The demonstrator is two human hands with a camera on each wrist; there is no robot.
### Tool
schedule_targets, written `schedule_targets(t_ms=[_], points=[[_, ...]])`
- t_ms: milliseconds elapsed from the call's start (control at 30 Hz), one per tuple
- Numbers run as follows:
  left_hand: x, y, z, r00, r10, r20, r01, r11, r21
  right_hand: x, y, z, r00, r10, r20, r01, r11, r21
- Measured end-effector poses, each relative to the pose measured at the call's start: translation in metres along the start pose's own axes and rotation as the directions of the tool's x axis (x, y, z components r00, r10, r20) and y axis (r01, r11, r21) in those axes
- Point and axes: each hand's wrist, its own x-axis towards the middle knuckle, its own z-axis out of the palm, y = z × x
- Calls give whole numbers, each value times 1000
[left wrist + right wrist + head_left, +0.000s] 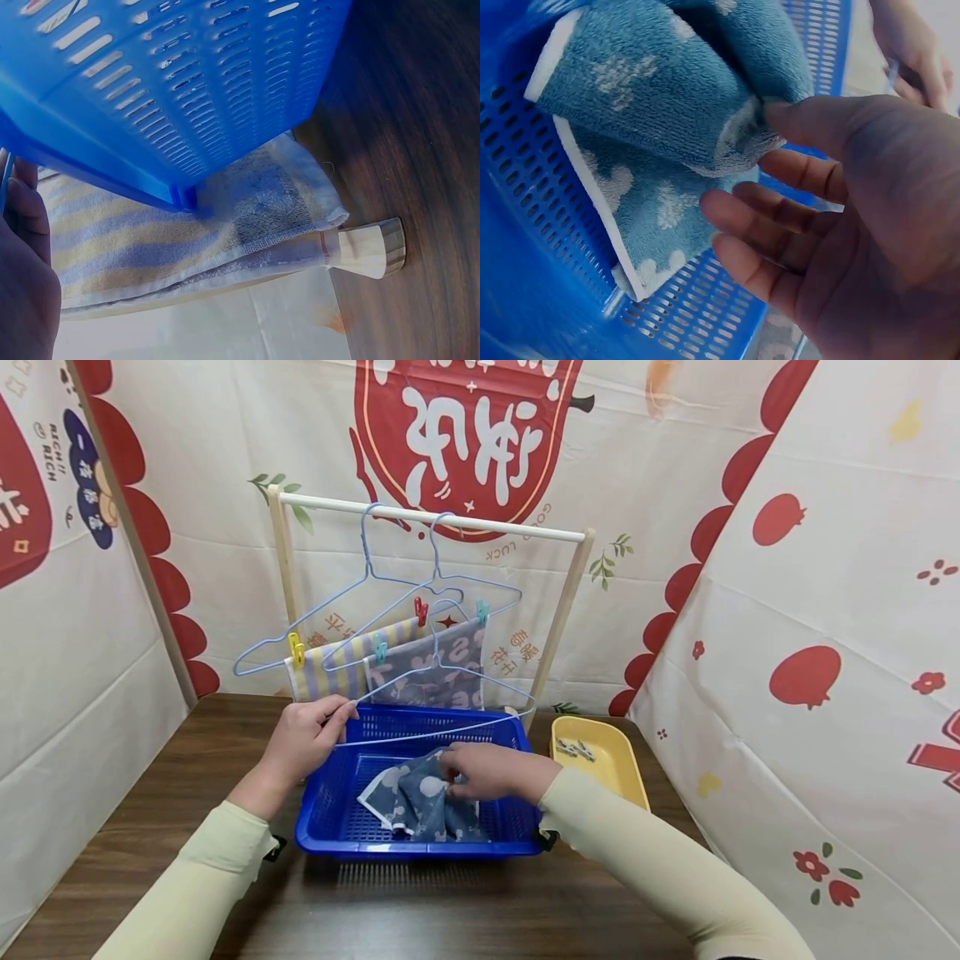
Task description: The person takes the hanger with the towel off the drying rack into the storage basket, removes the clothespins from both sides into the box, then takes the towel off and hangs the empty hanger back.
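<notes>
My left hand (306, 733) grips one end of a light-blue wire hanger (480, 672), which is held over the back of a blue plastic basket (420, 847). Inside the basket lies a crumpled blue-grey towel (420, 793) with pale animal-like shapes and white edging. My right hand (487, 770) reaches into the basket and pinches a fold of that towel between thumb and index finger, as the right wrist view shows; the other fingers of the right hand (802, 225) are loosely bent beside the cloth. In the left wrist view, only part of the left hand (26, 255) shows at the edge.
Behind the basket stands a rack with a white rail (480, 525). Two hangers on it carry a striped towel (352, 652) and a grey lettered towel (442, 664), clipped with coloured pegs. A yellow tray (611, 756) with several grey pegs (576, 749) sits at right on the wooden table (420, 910).
</notes>
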Motion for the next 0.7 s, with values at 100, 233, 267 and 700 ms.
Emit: schedule_targets(t_ms=[100, 233, 267, 700], points=[[-1, -1, 0, 1000, -2, -2, 2, 1000, 2, -11, 2, -2, 998, 35, -60, -33, 999, 37], [-1, -1, -1, 1000, 5, -9, -5, 1000, 2, -26, 5, -8, 982, 102, -161, -83, 989, 122], [-1, -1, -1, 1000, 6, -10, -6, 1000, 1, -30, 6, -9, 975, 120, -188, -95, 986, 136], [1, 4, -5, 1000, -4, -11, 4, 1000, -7, -65, 11, 16, 683, 583, -440, -585, 797, 148]])
